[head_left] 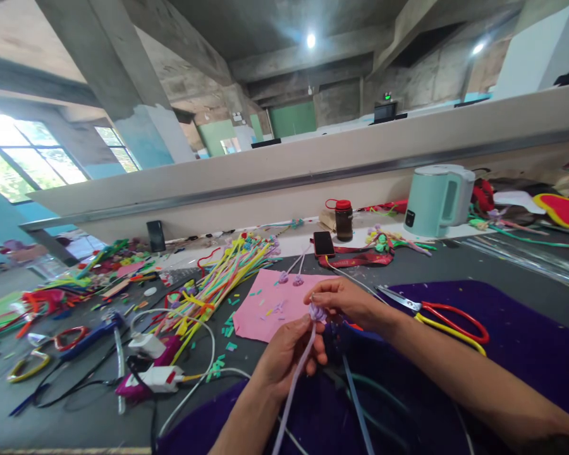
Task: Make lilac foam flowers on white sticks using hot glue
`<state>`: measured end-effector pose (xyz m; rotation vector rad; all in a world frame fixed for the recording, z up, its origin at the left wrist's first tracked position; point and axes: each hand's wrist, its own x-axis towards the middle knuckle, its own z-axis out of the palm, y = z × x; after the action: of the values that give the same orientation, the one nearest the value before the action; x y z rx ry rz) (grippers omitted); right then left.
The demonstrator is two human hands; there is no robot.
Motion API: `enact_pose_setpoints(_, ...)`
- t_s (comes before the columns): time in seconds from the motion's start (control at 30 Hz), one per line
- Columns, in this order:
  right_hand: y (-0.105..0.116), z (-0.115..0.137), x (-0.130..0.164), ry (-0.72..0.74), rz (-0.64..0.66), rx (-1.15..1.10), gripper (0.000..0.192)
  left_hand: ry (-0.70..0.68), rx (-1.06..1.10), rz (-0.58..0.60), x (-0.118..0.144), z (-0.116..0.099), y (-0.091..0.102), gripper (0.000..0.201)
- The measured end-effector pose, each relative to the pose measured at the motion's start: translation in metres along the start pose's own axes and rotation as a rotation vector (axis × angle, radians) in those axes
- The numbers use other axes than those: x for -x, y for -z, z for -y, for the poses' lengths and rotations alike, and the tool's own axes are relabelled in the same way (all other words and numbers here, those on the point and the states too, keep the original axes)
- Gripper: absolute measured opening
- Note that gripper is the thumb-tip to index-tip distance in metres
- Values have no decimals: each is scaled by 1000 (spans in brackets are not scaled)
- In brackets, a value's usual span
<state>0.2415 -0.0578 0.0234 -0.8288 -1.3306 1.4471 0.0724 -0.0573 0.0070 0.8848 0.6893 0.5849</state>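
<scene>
Head view: both hands (313, 322) pinch lilac pipe cleaner (296, 373); pink sheet (260, 309), scissors (448, 316) beside.

I see bare concrete ceiling beams (313, 47) with two lit lamps (310, 40) | big windows (23, 158) at left, daylight | long pale partition (284, 164) behind a dark worktable (502, 278) | far green wall (291, 118), possibly a door, too distant to tell

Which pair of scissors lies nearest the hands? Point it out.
The red-and-yellow-handled scissors on the purple cloth, just beside the right hand. The other handled tools lie far off at the table's left end.
</scene>
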Motion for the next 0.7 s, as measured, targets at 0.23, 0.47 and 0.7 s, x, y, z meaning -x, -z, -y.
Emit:
enact_pose_setpoints(0.23, 0, -8, -2, -74, -11, 15, 27, -7, -47, 33, -7, -1, 16, 27)
enact_pose_setpoints(0.47, 1, -6, -3, -92, -35, 119, 25, 0, -93, 92, -9, -1, 21, 19)
enact_pose_setpoints(0.7, 0, -8, -5, -72, -100, 107, 22, -28, -310, 40, -7, -6, 23, 27)
